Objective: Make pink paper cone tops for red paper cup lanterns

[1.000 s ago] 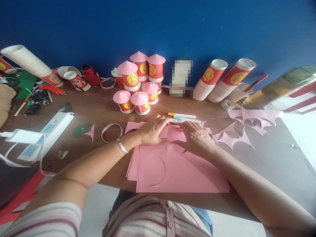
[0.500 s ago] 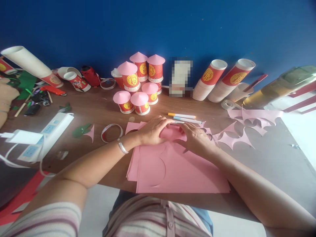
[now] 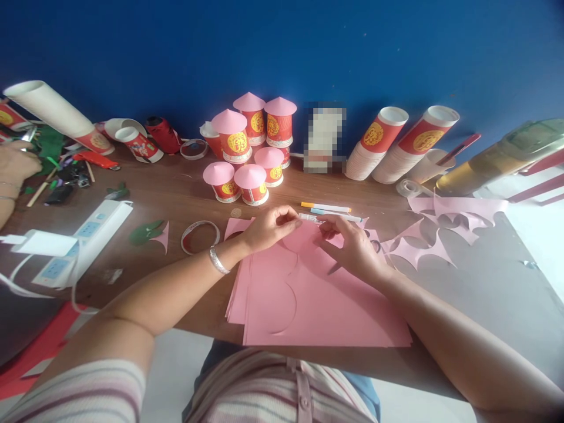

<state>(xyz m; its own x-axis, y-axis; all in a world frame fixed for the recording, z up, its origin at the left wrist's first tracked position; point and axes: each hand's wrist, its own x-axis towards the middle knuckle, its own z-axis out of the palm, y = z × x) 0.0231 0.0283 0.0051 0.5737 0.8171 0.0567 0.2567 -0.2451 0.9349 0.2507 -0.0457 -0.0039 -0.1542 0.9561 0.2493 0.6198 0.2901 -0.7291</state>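
Observation:
My left hand (image 3: 268, 227) and my right hand (image 3: 350, 245) meet over a stack of pink paper sheets (image 3: 317, 299) on the wooden table. Both pinch a round pink paper piece (image 3: 304, 236) between their fingertips, lifting it a little off the stack. A silver bracelet (image 3: 218, 260) is on my left wrist. Curved cut lines show in the top sheet below the hands.
Red paper cups with pink cone lids (image 3: 251, 147) stand behind the hands, two markers (image 3: 328, 209) lie just beyond them. Stacked cups (image 3: 399, 144) lean at the back right, pink offcuts (image 3: 436, 226) lie right. A power strip (image 3: 81, 238) lies left, and another person's hand (image 3: 13, 167) works at the far left.
My hands went from lying flat on the pink paper to pinching the round piece and raising it. The other person's hand at the far left has shifted upward.

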